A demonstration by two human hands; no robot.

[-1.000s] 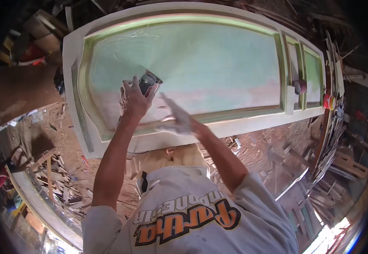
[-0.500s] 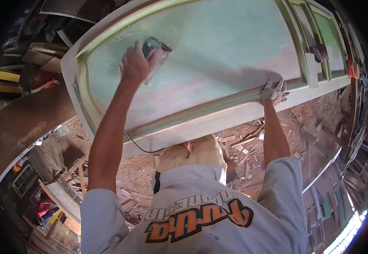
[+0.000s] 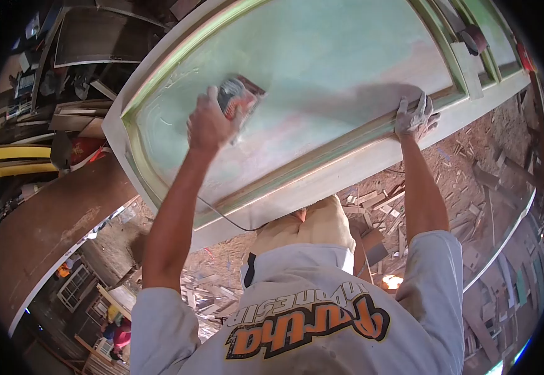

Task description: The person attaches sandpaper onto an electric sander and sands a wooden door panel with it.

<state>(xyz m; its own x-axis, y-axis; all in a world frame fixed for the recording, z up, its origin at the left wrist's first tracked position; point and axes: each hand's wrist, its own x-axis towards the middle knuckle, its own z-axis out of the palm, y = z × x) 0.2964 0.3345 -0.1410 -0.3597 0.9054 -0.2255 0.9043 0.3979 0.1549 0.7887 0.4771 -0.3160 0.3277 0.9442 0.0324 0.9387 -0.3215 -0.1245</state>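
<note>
My left hand (image 3: 211, 125) is wrapped around a dark electric sander (image 3: 233, 100) with red marks, slightly blurred. The sander sits on the pale green and pinkish face of a large framed wooden panel (image 3: 322, 69), toward its rounded left end. From below my left forearm, a thin dark cord (image 3: 225, 218) curves toward my body. My right hand (image 3: 417, 119), dusted white, rests with fingers spread on the panel's near raised edge, holding nothing. Dust streaks mark the panel's left part.
Wood scraps (image 3: 378, 200) litter the dirt floor beyond the panel's near edge. A brown curved board (image 3: 53, 225) stands at left, below yellow curved strips (image 3: 15, 161). On the panel's right part, a dark reddish roll (image 3: 474, 39) lies by the cross-pieces.
The view has turned, so the panel's left end appears lower and its right end higher. The sander stays on about the same area, in my left hand. My right hand remains on the edge.
</note>
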